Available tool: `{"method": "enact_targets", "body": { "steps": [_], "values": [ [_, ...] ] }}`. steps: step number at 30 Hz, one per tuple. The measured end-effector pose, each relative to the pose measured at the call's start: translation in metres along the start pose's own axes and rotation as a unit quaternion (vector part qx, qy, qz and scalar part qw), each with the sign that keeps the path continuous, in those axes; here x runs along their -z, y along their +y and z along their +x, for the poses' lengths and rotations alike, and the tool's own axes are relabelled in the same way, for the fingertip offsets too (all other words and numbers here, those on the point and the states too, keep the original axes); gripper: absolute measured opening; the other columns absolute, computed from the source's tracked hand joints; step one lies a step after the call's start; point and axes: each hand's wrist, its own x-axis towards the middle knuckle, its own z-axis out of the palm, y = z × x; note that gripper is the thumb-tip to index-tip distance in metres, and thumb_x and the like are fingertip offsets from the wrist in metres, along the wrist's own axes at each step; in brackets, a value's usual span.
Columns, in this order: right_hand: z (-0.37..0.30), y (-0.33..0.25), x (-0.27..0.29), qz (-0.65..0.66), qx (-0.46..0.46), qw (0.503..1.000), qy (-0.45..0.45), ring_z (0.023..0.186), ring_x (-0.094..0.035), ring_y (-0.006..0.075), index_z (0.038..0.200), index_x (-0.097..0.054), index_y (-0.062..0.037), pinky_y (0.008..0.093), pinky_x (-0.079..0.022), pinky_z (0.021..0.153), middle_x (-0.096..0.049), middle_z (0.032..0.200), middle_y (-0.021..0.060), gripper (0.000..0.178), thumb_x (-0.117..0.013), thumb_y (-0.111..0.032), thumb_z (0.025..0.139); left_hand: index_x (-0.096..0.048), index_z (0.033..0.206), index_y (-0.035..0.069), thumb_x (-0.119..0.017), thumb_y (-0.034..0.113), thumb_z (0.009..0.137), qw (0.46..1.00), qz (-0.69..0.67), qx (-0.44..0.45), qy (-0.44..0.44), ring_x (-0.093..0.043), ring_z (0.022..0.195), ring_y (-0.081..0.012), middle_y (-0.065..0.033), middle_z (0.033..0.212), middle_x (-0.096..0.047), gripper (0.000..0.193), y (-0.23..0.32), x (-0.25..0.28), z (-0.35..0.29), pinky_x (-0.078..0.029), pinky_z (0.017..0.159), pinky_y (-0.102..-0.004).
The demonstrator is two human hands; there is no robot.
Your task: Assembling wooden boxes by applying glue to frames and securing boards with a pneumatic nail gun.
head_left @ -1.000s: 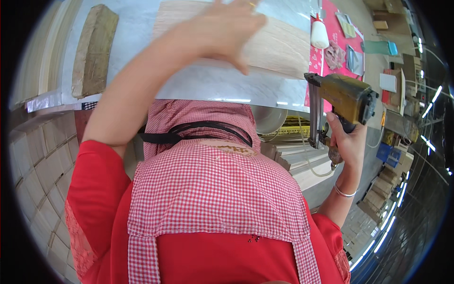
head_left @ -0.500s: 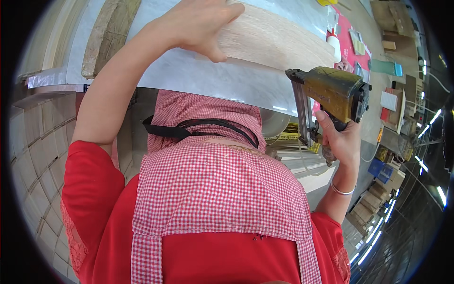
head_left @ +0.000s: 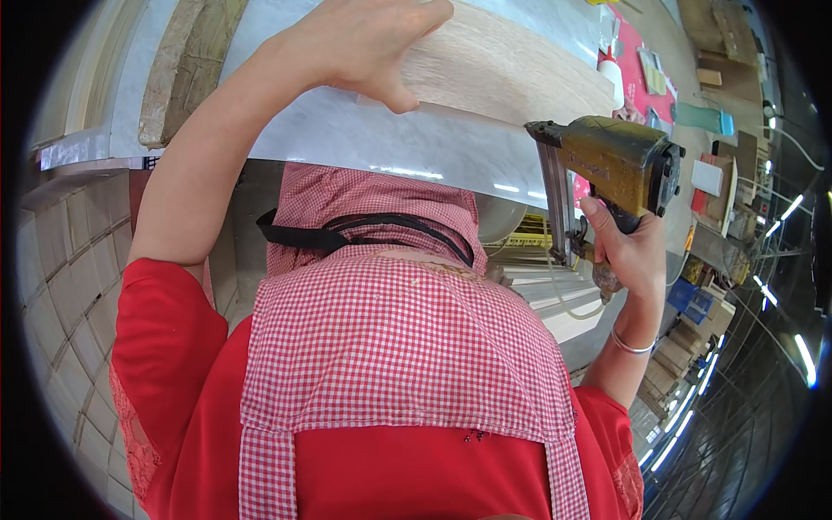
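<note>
A pale wooden board (head_left: 511,65) lies across the light marble-patterned table (head_left: 347,134). My left hand (head_left: 368,43) grips its left end, thumb at the near edge; the other fingers are partly cut off by the top of the picture. My right hand (head_left: 631,251) is closed round the handle of a worn yellow-and-black air nail gun (head_left: 615,165). The gun's nose points left, close to the near right corner of the board; whether it touches the wood I cannot tell. A thin hose hangs below the handle.
A rough wooden block (head_left: 191,69) lies on the table's left. A white glue bottle with a red tip (head_left: 612,80) stands past the board's right end, beside a pink sheet (head_left: 637,48). Stacked wood pieces (head_left: 78,251) fill the lower left. A yellow crate (head_left: 529,240) sits under the table.
Both hands keep their grips, and the board stays nearly in place. The nail gun and right hand have shifted very slightly to the right; the view has turned a little.
</note>
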Motion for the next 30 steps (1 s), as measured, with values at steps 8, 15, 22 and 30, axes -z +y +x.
{"method": "enact_targets", "body": {
  "steps": [8,15,22,30],
  "values": [
    [0.002,-0.017,0.001,-0.082,0.018,0.996,-0.002,0.046,-0.047,0.004,0.09,-0.068,-0.0002,0.0223,-0.034,0.041,-0.055,0.059,-0.0023,0.027,-0.077,-0.025,0.089,-0.053,0.102,-0.003,-0.084,0.039,0.061,0.953,-0.039,-0.185,0.238,-0.05,0.114,-0.0436,-0.0303,0.115,-0.052,0.067,-0.031,-0.03,-0.018,-0.04,0.097,-0.0507],
    [0.0,-0.035,-0.021,-0.019,0.063,0.998,0.009,0.047,-0.049,0.0051,0.093,-0.069,0.0,0.0226,-0.038,0.042,-0.061,0.067,-0.0006,0.027,-0.079,-0.024,0.087,-0.051,0.099,-0.002,-0.083,0.033,0.059,0.992,-0.1,-0.075,0.026,-0.046,0.119,-0.0459,-0.0346,0.122,-0.048,0.061,-0.046,-0.016,-0.023,-0.039,0.098,-0.0505],
    [0.013,-0.05,-0.068,0.065,0.189,0.978,-0.067,0.05,-0.052,0.0059,0.095,-0.069,0.0007,0.0233,-0.04,0.043,-0.062,0.07,0.0,0.031,-0.081,-0.026,0.085,-0.051,0.096,0.0,-0.08,0.029,0.057,0.978,0.032,-0.095,0.185,-0.046,0.114,-0.0453,-0.0329,0.117,-0.047,0.056,-0.035,-0.028,-0.038,-0.04,0.094,-0.0501],
    [0.015,-0.059,-0.077,0.047,0.171,0.98,-0.088,0.049,-0.051,0.0062,0.095,-0.069,0.0013,0.0233,-0.04,0.043,-0.062,0.07,-0.0001,0.033,-0.08,-0.028,0.086,-0.051,0.095,0.0,-0.082,0.031,0.056,0.98,-0.175,-0.076,0.058,-0.046,0.111,-0.0453,-0.0317,0.115,-0.046,0.059,-0.044,-0.024,-0.029,-0.041,0.092,-0.0497]
  ]
}}
